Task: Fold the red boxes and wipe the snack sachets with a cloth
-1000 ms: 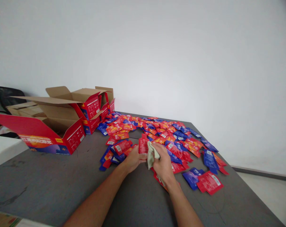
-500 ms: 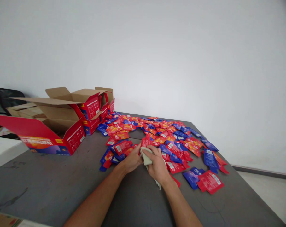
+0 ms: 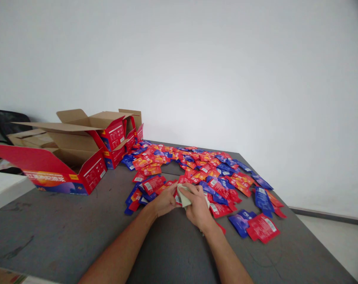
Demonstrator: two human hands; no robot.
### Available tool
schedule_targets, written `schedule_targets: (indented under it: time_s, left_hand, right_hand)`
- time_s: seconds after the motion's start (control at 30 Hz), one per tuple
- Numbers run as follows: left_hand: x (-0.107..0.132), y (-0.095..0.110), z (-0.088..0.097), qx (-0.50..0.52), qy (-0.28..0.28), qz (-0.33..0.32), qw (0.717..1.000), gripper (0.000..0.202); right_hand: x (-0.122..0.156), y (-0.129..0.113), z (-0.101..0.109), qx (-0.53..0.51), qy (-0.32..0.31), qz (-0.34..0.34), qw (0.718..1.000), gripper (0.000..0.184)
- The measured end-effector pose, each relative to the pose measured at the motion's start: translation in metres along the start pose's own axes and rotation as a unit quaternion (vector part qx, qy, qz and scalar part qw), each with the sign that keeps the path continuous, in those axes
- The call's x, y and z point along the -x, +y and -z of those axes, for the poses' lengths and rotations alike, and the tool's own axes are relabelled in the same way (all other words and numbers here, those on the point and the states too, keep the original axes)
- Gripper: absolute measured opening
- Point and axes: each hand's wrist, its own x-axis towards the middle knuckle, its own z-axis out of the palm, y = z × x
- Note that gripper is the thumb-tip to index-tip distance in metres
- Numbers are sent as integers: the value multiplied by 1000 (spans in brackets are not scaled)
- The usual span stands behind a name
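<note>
My left hand (image 3: 164, 201) is closed on the edge of a red pouch (image 3: 183, 179), near the front of the pile. My right hand (image 3: 198, 205) grips a pale, folded cloth (image 3: 184, 198) and presses it against the face of that pouch. Cloth and fingers hide most of the pouch. Red, orange and blue pouches (image 3: 217, 188) lie loose right behind and beside both hands. Off to the right, a blue pouch (image 3: 240, 223) and a red one with a barcode (image 3: 263, 228) rest on the table.
Open red cardboard boxes (image 3: 92, 170) with raised brown flaps stand along the left of the dark grey table (image 3: 63, 232). A white box (image 3: 7, 189) sits at the left edge, with a black chair (image 3: 11, 118) behind. A white wall (image 3: 196, 79) rises beyond the table.
The cloth has shifted slightly over the pouch, and its hanging end below my right hand has moved mostly out of sight. My left hand has moved slightly. Surrounding pouches and boxes look the same.
</note>
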Motion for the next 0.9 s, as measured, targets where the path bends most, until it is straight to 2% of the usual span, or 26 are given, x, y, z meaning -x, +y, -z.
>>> schedule_targets:
  time_s: [0.1,0.2,0.27,0.33,0.43,0.53,0.6,0.7,0.77,0.9]
  left_hand:
    - [-1,0,9,25,13,-3,1000,70]
    - [-5,1,8,63,43,4,997,50]
    - [-9,1,5,74,81,7,994,37]
    - [-13,1,2,75,125,-12,989,30]
    - [-17,2,4,72,190,-59,977,38]
    - [-16,3,7,48,243,-77,966,57]
    - [-14,3,7,36,257,-89,962,68]
    - [-14,-1,5,46,237,-108,964,74]
    - [-16,-5,4,55,231,-103,966,67]
    - [-20,-10,3,69,261,-104,957,39]
  right_hand:
    - [1,-9,2,-1,-32,15,999,81]
    - [2,-10,3,-18,-45,19,999,79]
    - [2,-7,1,-38,-21,6,999,77]
    - [1,-2,-1,-55,32,-23,998,72]
    - [-2,7,0,-70,120,-89,986,64]
    - [-3,13,1,-84,157,-132,975,59]
    - [-2,13,0,-99,144,-120,977,56]
    - [-1,6,-6,-125,106,-77,983,57]
    - [1,-1,-11,-137,82,-49,986,65]
    - [3,-13,-15,-130,23,1,991,85]
